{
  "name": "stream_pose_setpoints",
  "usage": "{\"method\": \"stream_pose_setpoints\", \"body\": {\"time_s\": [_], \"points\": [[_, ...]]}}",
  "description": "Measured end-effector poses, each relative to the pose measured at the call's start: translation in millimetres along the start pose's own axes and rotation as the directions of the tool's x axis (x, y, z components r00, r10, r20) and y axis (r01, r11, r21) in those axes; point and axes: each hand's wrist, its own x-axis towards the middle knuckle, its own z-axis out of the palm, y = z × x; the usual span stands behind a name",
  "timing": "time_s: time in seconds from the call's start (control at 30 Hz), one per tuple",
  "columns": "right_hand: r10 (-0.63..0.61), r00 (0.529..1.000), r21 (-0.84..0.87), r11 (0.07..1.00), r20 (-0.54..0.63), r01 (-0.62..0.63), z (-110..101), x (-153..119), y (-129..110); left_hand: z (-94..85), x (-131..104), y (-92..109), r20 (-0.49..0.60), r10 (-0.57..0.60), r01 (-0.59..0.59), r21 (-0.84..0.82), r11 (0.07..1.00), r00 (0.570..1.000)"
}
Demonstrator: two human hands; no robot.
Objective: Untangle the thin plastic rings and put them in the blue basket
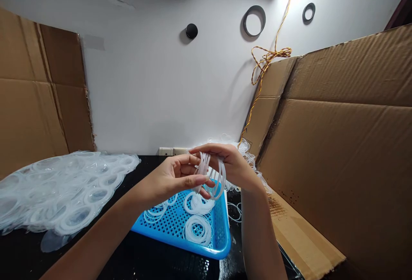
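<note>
Several translucent white rings (203, 165), thin and flexible, are held up together between my two hands. My left hand (180, 172) pinches the bunch, thumb in front and fingers behind. From the right, my right hand (230, 159) curls over the rings, with some of them looped around its fingers; part of its grip is hidden behind the rings. Below both hands stands a blue perforated plastic basket (180, 242). Inside it lie coiled stacks of similar rings (197, 230), one near the front right corner and others behind and to the left.
A large pile of translucent sheets with round holes (96, 181) covers the left of the black table (154, 263). Loose rings (234, 212) lie right of the basket. Cardboard panels (347, 151) stand on both sides. A yellow twisted cord (265, 65) hangs against the white wall (161, 78).
</note>
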Motion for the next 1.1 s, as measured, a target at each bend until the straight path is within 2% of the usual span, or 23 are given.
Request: {"method": "stream_pose_setpoints", "body": {"time_s": [0.2, 0.37, 0.5, 0.63, 0.73, 0.83, 0.93, 1.03, 1.1], "points": [[0.001, 1.0, -0.252, 0.968, 0.02, 0.004, -1.0, 1.6, 2.5, -2.3, 4.8, -7.6, -0.046, -0.012, 0.022, 0.227, 0.974, 0.999], [0.06, 0.997, -0.322, 0.946, 0.058, -0.038, 1.0, 4.4, 11.1, -6.4, 11.0, -14.1, -0.048, -0.056, 0.07, 0.356, 0.932, 0.997], [0.116, 0.986, -0.346, 0.936, 0.118, -0.069, 0.9, 5.9, 15.6, -10.2, 16.5, -18.9, -0.01, -0.082, 0.082, 0.292, 0.953, 0.997], [0.184, 0.956, -0.267, 0.956, 0.227, -0.121, -5.1, 4.9, 16.7, -14.1, 20.6, -21.1, 0.032, -0.048, 0.039, 0.246, 0.969, 0.998], [0.191, 0.949, -0.273, 0.955, 0.252, -0.12, -13.0, 2.6, 16.2, -18.1, 23.2, -23.1, 0.04, -0.035, 0.025, 0.231, 0.973, 0.999], [0.209, 0.941, -0.336, 0.935, 0.267, -0.113, -21.7, 0.0, 15.1, -25.4, 25.7, -25.4, -0.009, -0.037, 0.038, 0.207, 0.978, 0.999], [0.27, 0.928, -0.378, 0.912, 0.257, -0.161, -28.7, -2.3, 14.2, -36.0, 27.3, -26.5, -0.093, -0.014, 0.031, 0.185, 0.982, 0.996], [0.325, 0.926, -0.375, 0.896, 0.194, -0.237, -31.5, -3.0, 14.3, -45.1, 27.4, -25.6, -0.151, -0.009, 0.02, 0.074, 0.997, 0.988], [0.377, 0.905, -0.375, 0.882, 0.198, -0.285, -31.0, -2.0, 16.5, -48.6, 26.7, -24.2, -0.158, -0.022, 0.017, -0.032, 0.999, 0.987]]}}
